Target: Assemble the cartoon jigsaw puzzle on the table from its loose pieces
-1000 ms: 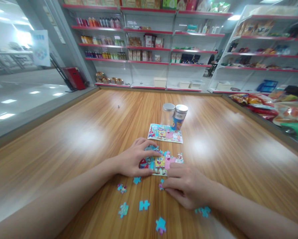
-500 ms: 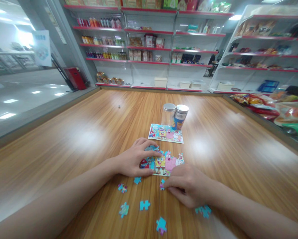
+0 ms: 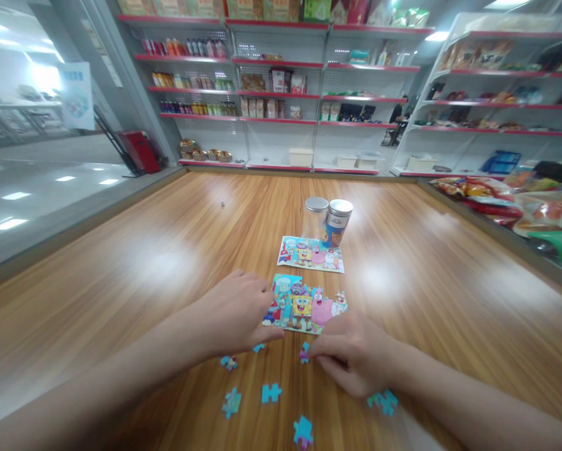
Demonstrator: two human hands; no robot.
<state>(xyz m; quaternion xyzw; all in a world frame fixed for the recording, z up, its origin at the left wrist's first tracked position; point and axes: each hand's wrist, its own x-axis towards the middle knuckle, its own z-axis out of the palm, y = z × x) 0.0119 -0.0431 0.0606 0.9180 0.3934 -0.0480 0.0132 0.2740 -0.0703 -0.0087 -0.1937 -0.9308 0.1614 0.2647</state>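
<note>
A partly built cartoon jigsaw puzzle (image 3: 304,307) lies on the wooden table (image 3: 168,250). My left hand (image 3: 236,316) rests at the puzzle's left edge, fingers curled down over the table beside a loose blue piece (image 3: 259,347). My right hand (image 3: 351,357) sits below the puzzle's right corner, thumb and forefinger pinched on a small pink and blue puzzle piece (image 3: 304,354). More loose pieces lie nearer me: one (image 3: 228,361), another (image 3: 271,393), a third (image 3: 303,431).
A printed reference picture (image 3: 311,254) lies beyond the puzzle, with two metal-lidded jars (image 3: 328,220) behind it. Snack bags (image 3: 501,200) line the table's right edge. Red-trimmed store shelves (image 3: 281,94) stand at the back.
My left hand slid off the puzzle top, down and left to its edge, uncovering the picture. My right hand stayed on the small piece, shifting slightly downward.
</note>
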